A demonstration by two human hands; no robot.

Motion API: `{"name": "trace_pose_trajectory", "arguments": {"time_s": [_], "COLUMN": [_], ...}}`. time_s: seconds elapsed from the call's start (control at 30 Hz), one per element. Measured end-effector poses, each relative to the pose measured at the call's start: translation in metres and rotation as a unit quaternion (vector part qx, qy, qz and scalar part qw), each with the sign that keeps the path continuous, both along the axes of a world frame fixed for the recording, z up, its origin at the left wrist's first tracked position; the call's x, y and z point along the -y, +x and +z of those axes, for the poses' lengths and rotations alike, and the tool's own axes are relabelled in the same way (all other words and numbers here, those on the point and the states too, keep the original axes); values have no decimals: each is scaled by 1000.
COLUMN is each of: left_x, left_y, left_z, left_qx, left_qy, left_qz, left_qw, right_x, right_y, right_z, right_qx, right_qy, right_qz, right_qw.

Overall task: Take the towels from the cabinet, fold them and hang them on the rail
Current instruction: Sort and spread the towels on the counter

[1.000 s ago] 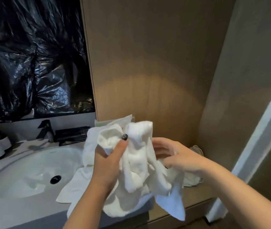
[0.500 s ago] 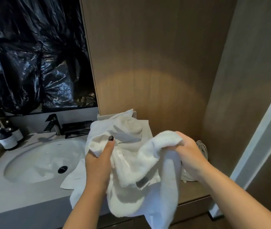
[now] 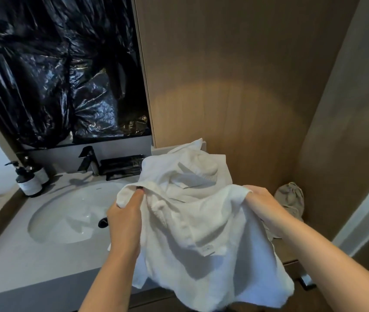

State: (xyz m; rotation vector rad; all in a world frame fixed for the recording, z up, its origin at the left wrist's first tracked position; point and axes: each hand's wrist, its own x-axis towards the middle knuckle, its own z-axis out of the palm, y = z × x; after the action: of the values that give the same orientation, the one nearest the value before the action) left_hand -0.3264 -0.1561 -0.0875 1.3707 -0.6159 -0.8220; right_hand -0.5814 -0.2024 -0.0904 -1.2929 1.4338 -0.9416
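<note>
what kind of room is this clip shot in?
Most likely a bathroom, maybe a hotel's. A white oval sink is set in a grey vanity counter with a black tap, pump bottles stand beside it, and both hands hold a white towel.

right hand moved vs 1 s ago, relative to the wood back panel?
Yes. The right hand has swung out to the person's right, away from the left hand, nearer the panel's right corner, spreading the white towel between them.
</note>
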Motion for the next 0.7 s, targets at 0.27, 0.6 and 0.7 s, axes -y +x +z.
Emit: {"name": "trace_pose_trajectory", "arguments": {"time_s": [0.27,0.6,0.7], "left_x": [53,51,63], "left_y": [49,-8,-17], "left_z": [-8,-29,-21], "left_qx": [199,220,197], "left_qy": [-39,-104,-82], "left_qz": [-37,-334,-294], "left_qw": [978,911,932], "right_x": [40,57,62], "right_y": [58,117,113], "right_z": [24,50,56], "right_qx": [-131,-141,-158], "right_qy": [-50,-99,-120], "right_qz": [-44,13,41], "right_qw": [989,985,979]}}
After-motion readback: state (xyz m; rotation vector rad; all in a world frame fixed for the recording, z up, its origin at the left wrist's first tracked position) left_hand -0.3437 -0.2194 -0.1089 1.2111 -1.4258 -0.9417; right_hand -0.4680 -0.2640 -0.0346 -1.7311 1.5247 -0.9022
